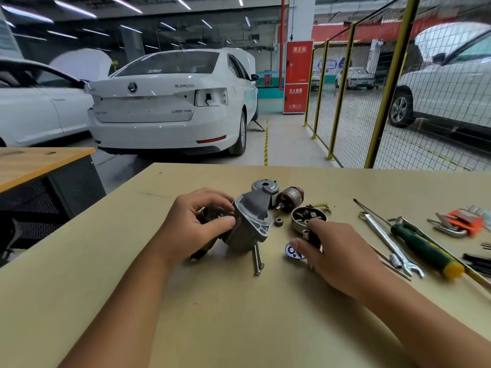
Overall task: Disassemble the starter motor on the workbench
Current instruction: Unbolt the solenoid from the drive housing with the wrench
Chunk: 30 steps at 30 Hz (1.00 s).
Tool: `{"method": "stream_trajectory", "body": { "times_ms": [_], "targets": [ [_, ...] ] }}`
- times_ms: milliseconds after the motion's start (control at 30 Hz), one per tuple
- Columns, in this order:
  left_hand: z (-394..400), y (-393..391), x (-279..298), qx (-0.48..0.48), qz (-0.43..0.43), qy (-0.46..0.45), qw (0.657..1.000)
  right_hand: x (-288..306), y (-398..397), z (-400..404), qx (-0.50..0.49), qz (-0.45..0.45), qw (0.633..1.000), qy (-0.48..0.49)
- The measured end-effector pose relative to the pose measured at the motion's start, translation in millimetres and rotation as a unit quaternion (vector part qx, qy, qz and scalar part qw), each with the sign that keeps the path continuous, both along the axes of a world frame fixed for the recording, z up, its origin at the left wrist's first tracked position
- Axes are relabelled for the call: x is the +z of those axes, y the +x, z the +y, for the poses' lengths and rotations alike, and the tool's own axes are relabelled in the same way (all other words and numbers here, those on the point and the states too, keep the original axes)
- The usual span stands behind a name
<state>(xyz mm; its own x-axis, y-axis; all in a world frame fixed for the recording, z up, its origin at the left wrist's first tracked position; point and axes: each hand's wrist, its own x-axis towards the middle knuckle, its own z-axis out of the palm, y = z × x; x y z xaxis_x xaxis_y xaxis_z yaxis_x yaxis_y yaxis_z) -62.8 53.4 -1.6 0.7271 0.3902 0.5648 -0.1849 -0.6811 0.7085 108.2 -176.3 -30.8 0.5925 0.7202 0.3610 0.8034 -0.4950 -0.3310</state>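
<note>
The grey starter motor nose housing [252,221] stands tilted on the workbench [212,301] at the centre. My left hand [196,224] grips the dark solenoid end on its left side. My right hand [332,253] holds a small ratchet with a socket [308,235] lying beside a round blue-and-white ratchet head [293,252]. Behind lie the copper armature [291,197], a grey end cap [264,187], the brush holder housing [304,217] and a small pinion gear [279,221]. Two long through bolts [257,258] lie in front of the housing.
To the right lie a combination wrench [388,243], a green-handled screwdriver [425,248], a thin rod [372,211] and an orange set of hex keys [462,220]. Beyond the bench stand white cars [170,102], a yellow mesh fence [342,96] and another table [39,163] at left.
</note>
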Motion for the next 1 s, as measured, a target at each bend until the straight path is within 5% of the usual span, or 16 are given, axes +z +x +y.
{"method": "stream_trajectory", "body": {
  "times_ms": [1000],
  "targets": [
    [11.9,-1.2,-4.1,-0.018,0.017,-0.025,0.999,-6.4,10.0,1.4,0.015,0.051,0.998,0.043]
  ]
}}
